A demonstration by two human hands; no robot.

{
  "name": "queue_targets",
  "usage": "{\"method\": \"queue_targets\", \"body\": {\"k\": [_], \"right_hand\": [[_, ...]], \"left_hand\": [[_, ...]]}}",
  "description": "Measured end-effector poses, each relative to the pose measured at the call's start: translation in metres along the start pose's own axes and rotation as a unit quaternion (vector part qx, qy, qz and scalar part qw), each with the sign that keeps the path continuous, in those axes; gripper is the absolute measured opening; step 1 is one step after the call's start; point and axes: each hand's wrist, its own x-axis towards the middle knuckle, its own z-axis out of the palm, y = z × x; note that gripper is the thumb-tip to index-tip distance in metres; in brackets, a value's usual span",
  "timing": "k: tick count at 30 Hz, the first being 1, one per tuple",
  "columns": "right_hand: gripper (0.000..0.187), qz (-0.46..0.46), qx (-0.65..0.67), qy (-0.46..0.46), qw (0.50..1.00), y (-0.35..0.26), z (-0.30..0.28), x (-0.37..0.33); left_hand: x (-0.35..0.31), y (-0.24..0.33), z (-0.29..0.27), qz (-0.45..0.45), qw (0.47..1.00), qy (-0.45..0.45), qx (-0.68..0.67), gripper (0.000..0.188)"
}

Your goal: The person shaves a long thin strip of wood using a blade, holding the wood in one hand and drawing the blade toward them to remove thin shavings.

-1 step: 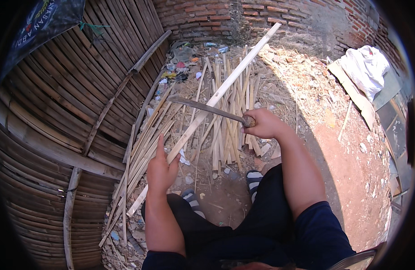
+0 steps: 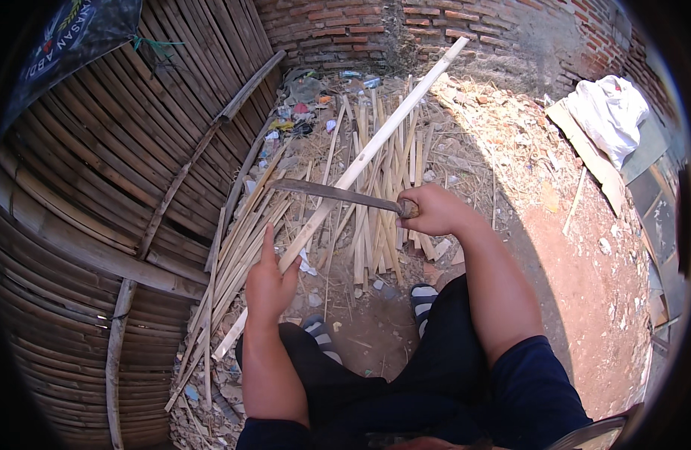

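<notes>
A long pale bamboo slat (image 2: 394,124) slants from beside my left knee up toward the brick wall. My left hand (image 2: 267,289) is closed around its lower part, the index finger stretched out along it. In my right hand (image 2: 435,208) is a machete (image 2: 338,194), gripped by its short wooden handle. Its dark, narrow blade points left and lies across the slat, above my left hand. Whether the edge touches the slat I cannot tell.
Many split bamboo strips (image 2: 375,225) lie on the littered ground ahead. A woven bamboo wall (image 2: 165,142) stands close on the left, a brick wall (image 2: 345,34) at the back. A white sack (image 2: 608,116) sits far right. My sandalled feet are below the strips.
The machete has come slightly nearer to me and to the left, its blade lower along the slat. My left hand and the slat have hardly moved.
</notes>
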Motion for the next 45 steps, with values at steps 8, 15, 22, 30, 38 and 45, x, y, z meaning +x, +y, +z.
{"method": "queue_targets", "body": {"k": [8, 15, 22, 30, 38, 45], "right_hand": [[0.052, 0.015, 0.074, 0.050, 0.996, 0.029, 0.002, 0.010], [0.061, 0.121, 0.157, 0.054, 0.979, 0.034, -0.011, 0.002], [0.052, -0.046, -0.036, -0.098, 0.993, -0.036, 0.007, 0.004], [0.056, 0.157, 0.239, 0.029, 0.958, 0.037, -0.013, 0.009], [0.062, 0.000, 0.037, -0.006, 0.999, 0.020, 0.006, 0.006], [0.055, 0.006, 0.071, -0.031, 0.997, 0.014, -0.005, 0.006]], "left_hand": [[-0.001, 0.000, -0.003, -0.008, 1.000, 0.015, 0.005, 0.088], [-0.001, -0.003, -0.007, -0.004, 0.999, -0.002, 0.050, 0.089], [0.001, -0.006, 0.002, -0.033, 0.999, -0.037, 0.014, 0.088], [0.000, -0.005, -0.009, -0.030, 0.999, -0.041, 0.004, 0.089], [0.002, 0.001, -0.003, -0.047, 0.996, -0.070, -0.001, 0.090], [-0.002, -0.007, -0.008, -0.045, 0.996, -0.080, -0.018, 0.088]]}}
